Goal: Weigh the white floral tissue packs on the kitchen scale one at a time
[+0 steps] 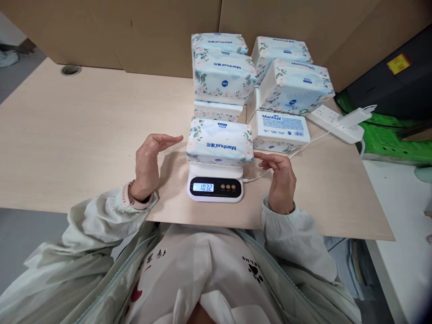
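Over the woodgrain table (101, 130), left hand (147, 159) and right hand (281, 182), grips wide, flank a boxy pack (219, 139).

Head view: one camera, worn on the person's head, looking forward and steeply down onto the surface (101, 117).
Near edge: crosses the lower part of the frame, dipping slightly to the right; the shirt (192, 254) fills the space below, seen from above.
Far edge: cardboard (168, 36) stands along it and backs the view.
Left edge: leaves the frame before its near corner.
Near right corner: wholly inside the frame.
Scale display (204, 187): just beyond the near edge, close enough for its digits to read.
Hands: left hand (147, 162) and right hand (282, 182) both in view, around mid-height.
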Demonstrator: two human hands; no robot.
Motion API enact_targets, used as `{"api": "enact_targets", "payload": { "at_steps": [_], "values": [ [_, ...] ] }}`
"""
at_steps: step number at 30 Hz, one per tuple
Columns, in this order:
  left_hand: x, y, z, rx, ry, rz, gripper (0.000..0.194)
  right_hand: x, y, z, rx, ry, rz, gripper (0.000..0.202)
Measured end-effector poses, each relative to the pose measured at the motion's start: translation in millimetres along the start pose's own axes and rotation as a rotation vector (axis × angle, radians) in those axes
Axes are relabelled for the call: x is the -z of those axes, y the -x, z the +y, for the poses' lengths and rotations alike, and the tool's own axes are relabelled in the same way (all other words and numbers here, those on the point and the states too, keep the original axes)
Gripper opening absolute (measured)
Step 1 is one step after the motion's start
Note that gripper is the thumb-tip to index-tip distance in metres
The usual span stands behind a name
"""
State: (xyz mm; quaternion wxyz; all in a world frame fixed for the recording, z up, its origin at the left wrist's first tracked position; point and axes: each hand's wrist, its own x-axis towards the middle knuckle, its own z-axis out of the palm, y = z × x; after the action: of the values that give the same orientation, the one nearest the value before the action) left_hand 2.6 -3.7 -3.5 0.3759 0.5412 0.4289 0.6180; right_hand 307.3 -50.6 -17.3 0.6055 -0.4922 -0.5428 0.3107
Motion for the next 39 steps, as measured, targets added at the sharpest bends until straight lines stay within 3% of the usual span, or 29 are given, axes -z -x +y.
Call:
{"api": "enact_targets", "payload": {
  "at_steps": [6, 10, 12, 15, 19, 23, 26, 29, 31, 33, 35, 36, 37, 39],
  "values": [
    [2.8, 8.7, -0.4, 0.03, -0.017, -0.02, 0.038, -0.6, -1.5, 0.8, -0.048, 0.063, 0.012, 0.05],
    [-2.7, 10.4, 5.6, 0.085, 0.006, -0.179, 0.044, 1.3, 1.6, 16.7, -0.01, 0.087, -0.184, 0.061],
    [-11.2, 4.5, 14.2, 0.056, 0.023, -0.287, 0.044, 4.6, 0.2, 20.8, 0.057, 0.161, -0.202, 0.07],
    [-36.8, -15.7, 27.5, -0.054, 0.071, -0.473, 0.043, 15.8, -15.8, 16.9, 0.197, 0.228, 0.022, 0.069],
    [-97.6, -56.7, 22.0, -0.166, 0.105, -0.692, 0.056, 39.5, -61.6, 11.1, 0.349, 0.263, 0.325, 0.061],
    [-158.0, -90.3, -12.7, -0.071, 0.034, -0.817, 0.072, 61.5, -100.4, 29.5, 0.226, 0.348, 0.395, 0.053],
    [-170.4, -98.6, -27.9, 0.047, -0.041, -0.861, 0.079, 69.2, -107.2, 42.4, 0.096, 0.445, 0.396, 0.056],
    [-147.8, -101.9, -18.2, -0.078, -0.05, -0.767, 0.077, 60.7, -96.0, 29.3, 0.256, 0.487, 0.485, 0.058],
    [-121.7, -111.1, -4.6, -0.242, -0.089, -0.547, 0.075, 42.4, -84.4, 6.8, 0.405, 0.398, 0.507, 0.052],
    [-95.1, -128.8, 4.9, -0.309, -0.16, -0.245, 0.07, 15.3, -76.6, -16.7, 0.392, 0.227, 0.332, 0.048],
    [-73.8, -151.4, 4.6, -0.172, -0.188, -0.012, 0.055, -16.4, -78.3, -30.4, 0.222, 0.073, 0.03, 0.052],
    [-66.1, -162.2, 0.4, -0.062, -0.175, 0.05, 0.049, -32.4, -83.7, -31.1, 0.136, 0.033, -0.091, 0.058],
    [-60.6, -171.5, -6.0, 0.044, -0.149, 0.078, 0.048, -47.8, -92.4, -27.5, 0.066, 0.013, -0.155, 0.065],
    [-55.9, -183.7, -22.3, 0.181, -0.096, 0.045, 0.054, -75.5, -117.4, -8.6, -0.027, 0.022, -0.129, 0.08]
  ]
}}
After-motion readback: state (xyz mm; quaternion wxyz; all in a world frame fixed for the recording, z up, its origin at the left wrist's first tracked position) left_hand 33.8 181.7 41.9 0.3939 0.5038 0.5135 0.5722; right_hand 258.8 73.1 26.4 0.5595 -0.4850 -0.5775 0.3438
